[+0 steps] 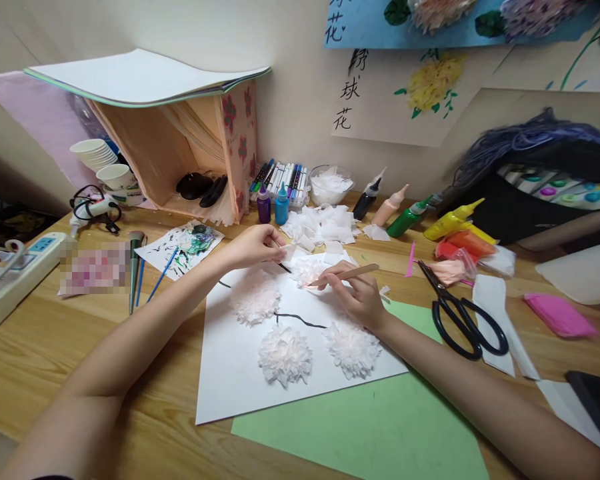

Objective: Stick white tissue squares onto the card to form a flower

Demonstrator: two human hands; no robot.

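Observation:
My left hand [261,245] is closed in a pinch above the top of a white sheet [220,393], with a small piece of white tissue paper [290,253] at its fingertips. A flat wooden stick [361,271] is gripped in my right hand [356,293]. Its tip touches a pale pink-white paper flower [307,272] that lies between both hands. Three more fluffy flowers are on the sheet: one at the left [255,298], one at the bottom [285,357] and one partly under my right wrist [354,350]. Black painted lines run between them.
Loose tissue pieces [320,227] lie behind my hands, before a glass bowl [331,185]. Paint bottles [410,217] stand at the back. Black scissors [463,317] rest at the right, paintbrushes [163,275] at the left. Green paper [360,427] lies beneath the sheet.

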